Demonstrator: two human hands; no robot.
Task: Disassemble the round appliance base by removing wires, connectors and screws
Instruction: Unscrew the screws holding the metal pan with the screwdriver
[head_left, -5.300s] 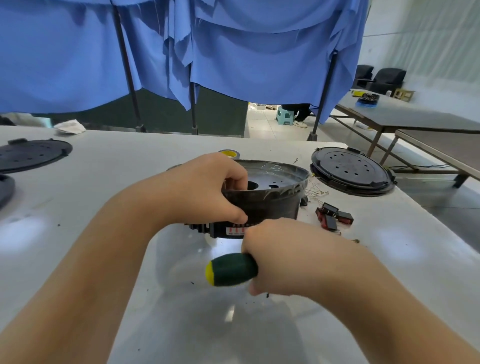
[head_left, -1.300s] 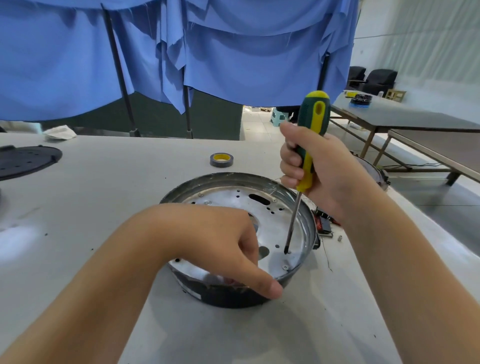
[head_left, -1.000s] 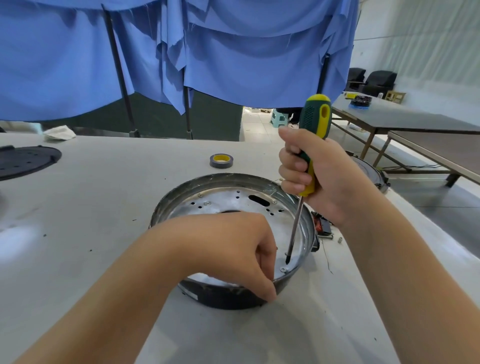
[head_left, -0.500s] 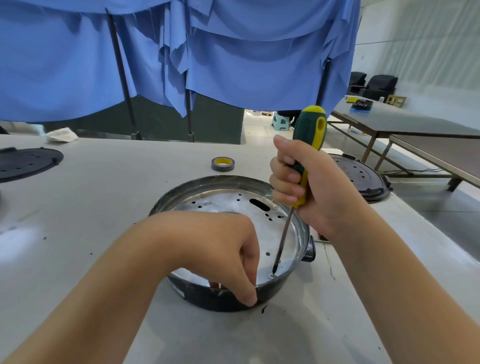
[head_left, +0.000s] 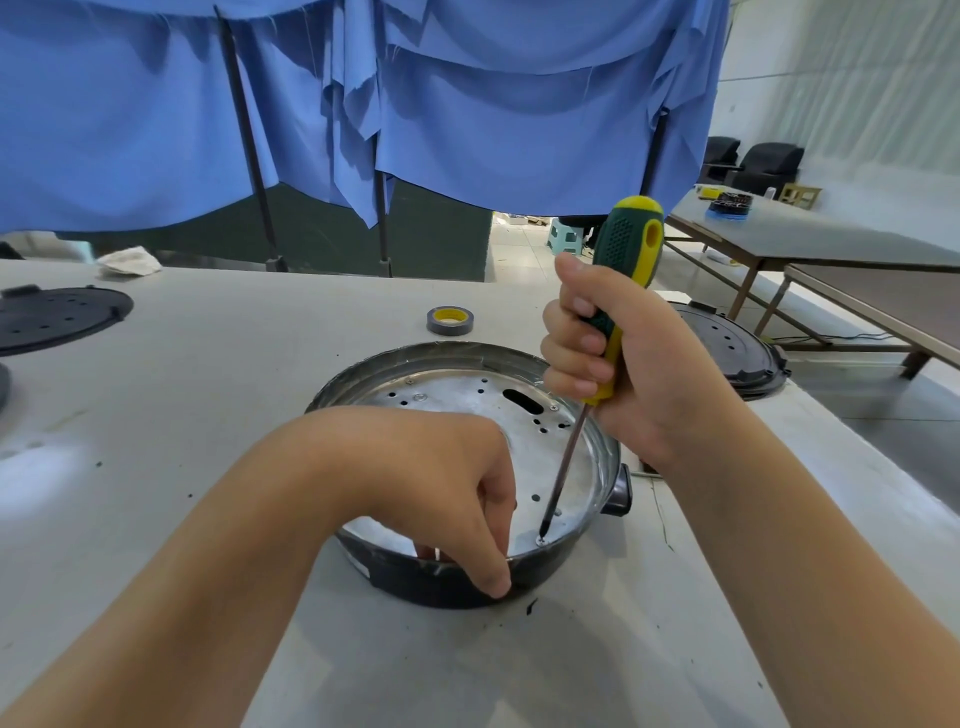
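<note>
The round appliance base (head_left: 597, 467) sits on the white table, a dark rim around a silver perforated plate. My left hand (head_left: 441, 478) grips its near rim, thumb outside and fingers curled inside. My right hand (head_left: 623, 364) holds a green and yellow screwdriver (head_left: 621, 280) upright by the handle. Its tip rests on a screw (head_left: 541, 540) at the near right edge of the plate. Other small screws (head_left: 420, 398) show on the far side of the plate.
A roll of grey tape with a yellow core (head_left: 451, 320) lies behind the base. Black round lids lie at the far left (head_left: 57, 318) and at the right (head_left: 737, 353) by the table edge. Blue cloth hangs behind. Another table (head_left: 810, 239) stands at right.
The base went from tilted on its side to lying flat. My right hand raised the screwdriver upright and moved its tip toward me onto the near right screw; my left hand shifted along the near rim.
</note>
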